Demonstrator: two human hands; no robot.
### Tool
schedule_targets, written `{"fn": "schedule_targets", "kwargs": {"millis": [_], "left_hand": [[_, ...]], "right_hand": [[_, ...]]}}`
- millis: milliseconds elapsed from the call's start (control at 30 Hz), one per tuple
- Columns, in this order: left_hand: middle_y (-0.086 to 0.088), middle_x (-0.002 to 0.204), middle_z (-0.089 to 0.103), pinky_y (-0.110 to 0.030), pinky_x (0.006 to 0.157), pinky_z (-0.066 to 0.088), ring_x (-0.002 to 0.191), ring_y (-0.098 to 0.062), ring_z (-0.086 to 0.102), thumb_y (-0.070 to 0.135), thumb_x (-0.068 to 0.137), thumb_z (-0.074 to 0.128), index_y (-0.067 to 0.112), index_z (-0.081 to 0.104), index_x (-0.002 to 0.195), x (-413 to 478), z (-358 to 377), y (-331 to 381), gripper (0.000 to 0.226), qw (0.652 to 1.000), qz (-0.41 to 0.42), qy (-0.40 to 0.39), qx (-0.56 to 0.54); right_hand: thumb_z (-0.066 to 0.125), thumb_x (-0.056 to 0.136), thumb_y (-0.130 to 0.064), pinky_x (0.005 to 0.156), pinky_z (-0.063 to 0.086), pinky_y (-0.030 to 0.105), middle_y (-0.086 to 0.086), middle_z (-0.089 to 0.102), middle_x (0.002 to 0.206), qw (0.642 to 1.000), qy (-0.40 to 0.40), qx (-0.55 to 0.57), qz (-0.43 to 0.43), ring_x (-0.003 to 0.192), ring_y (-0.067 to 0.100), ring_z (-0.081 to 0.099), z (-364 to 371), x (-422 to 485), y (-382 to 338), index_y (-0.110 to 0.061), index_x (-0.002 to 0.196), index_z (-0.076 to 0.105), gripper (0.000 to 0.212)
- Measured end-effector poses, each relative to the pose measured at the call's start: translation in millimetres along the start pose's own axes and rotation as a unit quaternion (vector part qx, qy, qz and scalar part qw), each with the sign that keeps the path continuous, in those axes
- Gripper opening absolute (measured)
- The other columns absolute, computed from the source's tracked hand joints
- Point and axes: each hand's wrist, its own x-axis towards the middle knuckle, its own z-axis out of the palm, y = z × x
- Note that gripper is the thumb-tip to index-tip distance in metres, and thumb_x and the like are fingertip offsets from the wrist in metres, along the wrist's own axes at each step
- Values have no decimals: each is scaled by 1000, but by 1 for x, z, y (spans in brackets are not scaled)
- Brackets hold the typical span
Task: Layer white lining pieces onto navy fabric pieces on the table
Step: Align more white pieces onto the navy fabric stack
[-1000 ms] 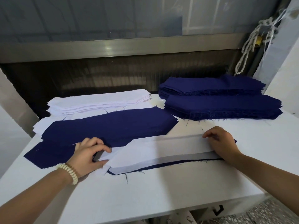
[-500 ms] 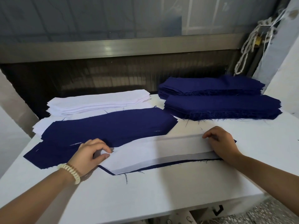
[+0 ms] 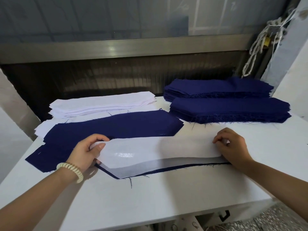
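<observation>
Now that the left hand [image 3: 85, 152] has pulled the white lining piece [image 3: 150, 152] further left, pinching its end, it spans the navy piece [image 3: 191, 167] on the tabletop [image 3: 166, 197]. The right hand [image 3: 233, 145] pinches the other end. It looks nearly aligned, though its front edge is raised.

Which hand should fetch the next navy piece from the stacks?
Right. The right hand pinches the thin white lining piece at its right end, directly in front of the two stacks of navy fabric pieces. The left hand holds the opposite end and would likely have to cross over.
</observation>
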Motion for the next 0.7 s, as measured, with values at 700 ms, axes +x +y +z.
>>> {"fn": "schedule_targets", "kwargs": {"millis": [700], "left_hand": [[20,80,67,-7,60,45,73,1,62,8,82,70,33,63,84,-13,4,-9,27,985,36,-33,163]], "right_hand": [[57,76,13,71,40,23,-6,60,77,997,-41,-39,56,74,14,55,-1,3,9,-13,63,64,29]]}}
